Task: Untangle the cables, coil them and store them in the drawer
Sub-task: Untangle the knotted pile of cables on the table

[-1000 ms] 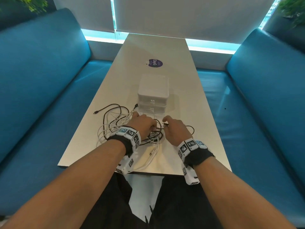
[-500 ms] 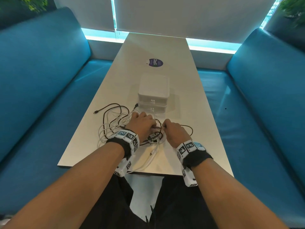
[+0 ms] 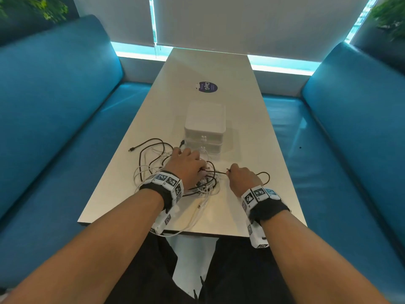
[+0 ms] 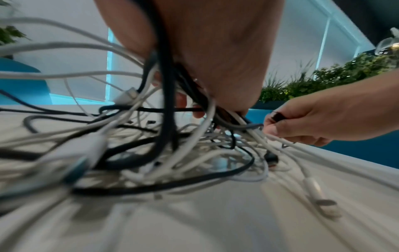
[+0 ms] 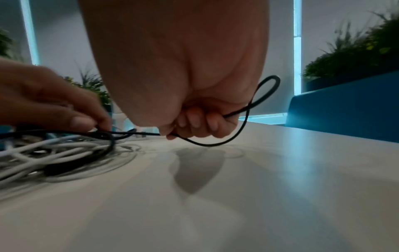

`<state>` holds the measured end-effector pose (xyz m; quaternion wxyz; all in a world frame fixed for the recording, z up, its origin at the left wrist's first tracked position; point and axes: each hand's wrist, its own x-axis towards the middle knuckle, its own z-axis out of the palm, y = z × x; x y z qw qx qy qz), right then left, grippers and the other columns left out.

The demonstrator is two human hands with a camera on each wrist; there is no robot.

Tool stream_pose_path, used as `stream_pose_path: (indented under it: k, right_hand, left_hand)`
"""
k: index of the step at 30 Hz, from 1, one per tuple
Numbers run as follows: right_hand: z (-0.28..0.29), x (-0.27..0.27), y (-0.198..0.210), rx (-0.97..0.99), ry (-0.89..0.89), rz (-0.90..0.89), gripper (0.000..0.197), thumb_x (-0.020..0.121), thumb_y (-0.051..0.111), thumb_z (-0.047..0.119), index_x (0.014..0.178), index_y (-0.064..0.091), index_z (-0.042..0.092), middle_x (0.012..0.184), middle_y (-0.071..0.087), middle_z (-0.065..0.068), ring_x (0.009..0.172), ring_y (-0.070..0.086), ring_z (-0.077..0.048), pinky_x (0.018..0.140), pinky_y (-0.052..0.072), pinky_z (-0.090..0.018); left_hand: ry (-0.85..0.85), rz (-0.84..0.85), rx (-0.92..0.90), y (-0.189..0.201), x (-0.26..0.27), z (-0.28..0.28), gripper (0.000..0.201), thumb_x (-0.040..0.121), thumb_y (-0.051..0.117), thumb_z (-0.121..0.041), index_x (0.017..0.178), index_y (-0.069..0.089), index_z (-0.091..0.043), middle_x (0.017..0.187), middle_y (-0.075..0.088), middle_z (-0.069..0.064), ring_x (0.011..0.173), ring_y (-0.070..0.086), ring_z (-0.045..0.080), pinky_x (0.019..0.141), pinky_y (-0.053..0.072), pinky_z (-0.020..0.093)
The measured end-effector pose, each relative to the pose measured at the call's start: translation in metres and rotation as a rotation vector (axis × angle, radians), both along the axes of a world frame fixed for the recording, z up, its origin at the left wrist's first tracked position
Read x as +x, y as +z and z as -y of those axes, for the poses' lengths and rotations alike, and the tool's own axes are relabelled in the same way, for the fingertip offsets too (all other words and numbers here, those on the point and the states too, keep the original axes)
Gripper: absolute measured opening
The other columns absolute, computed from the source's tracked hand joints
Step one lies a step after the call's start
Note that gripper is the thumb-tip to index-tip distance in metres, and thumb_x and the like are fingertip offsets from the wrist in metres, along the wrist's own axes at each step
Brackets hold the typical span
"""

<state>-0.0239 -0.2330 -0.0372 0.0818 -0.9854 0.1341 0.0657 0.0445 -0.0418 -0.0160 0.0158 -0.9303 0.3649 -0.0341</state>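
Between two blue sofas (image 3: 54, 110), one table (image 3: 241, 132) holds one two-drawer box (image 3: 205, 119) and tangled cables (image 3: 153, 167); left hand (image 3: 186, 165) grips the tangle, right hand (image 3: 243, 178) fingers (image 5: 194, 122) pinch one black cable (image 5: 248, 109).

Head camera looks down along the pale table (image 3: 236, 119); both wrist cameras sit low, sharing the tangled black-and-white cables (image 4: 164, 153).

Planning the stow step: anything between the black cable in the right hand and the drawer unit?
Yes. The black cable pinched by the right hand still runs into the tangle of cables under the left hand. That pile lies against the front of the drawer unit, and both drawers look closed.
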Motion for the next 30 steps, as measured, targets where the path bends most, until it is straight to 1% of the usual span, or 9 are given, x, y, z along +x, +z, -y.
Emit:
stream_pose_path:
  k: [3,7,10,13,19,24,26,28,30]
  right_hand:
    - [0.003,-0.001,0.002,-0.043,-0.031,-0.016,0.031,0.105,0.033,0.035,0.116,0.047,0.010,0.109,0.063,-0.014,0.097,0.064,-0.035,0.071,0.043,-0.038]
    - [-0.008,0.002,0.008,0.049,0.020,0.038,0.020,0.102,0.041,0.025,0.113,0.048,0.010,0.107,0.064,-0.015,0.094,0.063,-0.035,0.072,0.048,-0.038]
    - [-0.015,0.001,0.017,0.200,0.127,0.192,0.021,0.099,0.048,0.026,0.113,0.054,0.012,0.099,0.066,-0.010,0.090,0.062,-0.030,0.071,0.046,-0.035]
    - [-0.023,-0.002,0.021,0.301,0.206,0.214,0.018,0.095,0.054,0.030,0.106,0.063,0.018,0.087,0.067,-0.005,0.085,0.062,-0.025,0.066,0.038,-0.030]
    - [-0.026,0.006,0.020,0.318,0.172,0.124,0.025,0.097,0.057,0.035,0.108,0.064,0.014,0.098,0.071,-0.010,0.094,0.063,-0.029,0.074,0.046,-0.035]
    - [-0.023,0.003,0.016,0.322,0.189,0.099,0.021,0.101,0.048,0.034,0.101,0.057,0.016,0.090,0.068,-0.013,0.084,0.060,-0.033,0.073,0.049,-0.040]
    - [-0.016,-0.001,0.013,0.289,0.182,0.102,0.024,0.102,0.044,0.039,0.096,0.055,0.018,0.087,0.066,-0.012,0.082,0.060,-0.033,0.072,0.050,-0.041]
    - [-0.005,-0.005,0.013,0.246,0.108,0.078,0.026,0.102,0.042,0.040,0.097,0.058,0.019,0.092,0.066,-0.012,0.087,0.062,-0.034,0.074,0.050,-0.039]
    - [0.007,-0.008,0.014,0.217,0.008,0.027,0.029,0.102,0.043,0.039,0.102,0.062,0.016,0.100,0.066,-0.013,0.093,0.062,-0.035,0.078,0.049,-0.037]
  left_hand:
    - [0.017,0.015,0.022,-0.004,-0.001,-0.006,0.036,0.099,0.035,-0.053,0.127,0.056,-0.043,0.121,0.056,-0.006,0.116,0.046,0.023,0.102,0.028,0.049]
    - [0.024,-0.084,-0.018,0.000,-0.001,0.007,0.035,0.097,0.048,-0.032,0.132,0.051,-0.033,0.130,0.056,-0.006,0.123,0.046,0.021,0.108,0.023,0.050]
    - [0.063,-0.172,-0.072,0.000,0.004,0.013,0.025,0.094,0.054,-0.022,0.119,0.053,-0.026,0.121,0.057,-0.003,0.116,0.053,0.022,0.109,0.023,0.049]
    - [0.057,-0.201,-0.070,-0.003,0.007,0.014,0.009,0.097,0.054,-0.025,0.104,0.058,-0.024,0.109,0.055,0.000,0.104,0.057,0.023,0.101,0.029,0.043]
    - [-0.050,-0.117,-0.103,-0.001,0.006,0.011,0.021,0.102,0.047,-0.032,0.115,0.058,-0.019,0.114,0.058,0.001,0.106,0.056,0.023,0.094,0.036,0.040]
    - [-0.075,-0.106,-0.048,-0.001,0.010,0.006,0.008,0.100,0.049,-0.026,0.108,0.049,-0.026,0.109,0.063,-0.003,0.105,0.051,0.024,0.092,0.037,0.043]
    - [-0.101,-0.075,0.005,0.002,0.012,0.004,0.015,0.101,0.048,-0.031,0.115,0.053,-0.029,0.112,0.063,-0.005,0.107,0.048,0.024,0.094,0.037,0.044]
    - [-0.110,-0.045,0.074,0.002,0.015,-0.002,0.028,0.102,0.046,-0.037,0.128,0.055,-0.032,0.120,0.059,-0.005,0.115,0.045,0.024,0.098,0.035,0.045]
    - [-0.092,-0.021,0.103,0.000,0.017,-0.009,0.030,0.103,0.044,-0.039,0.130,0.055,-0.034,0.122,0.056,-0.005,0.117,0.043,0.024,0.099,0.034,0.046]
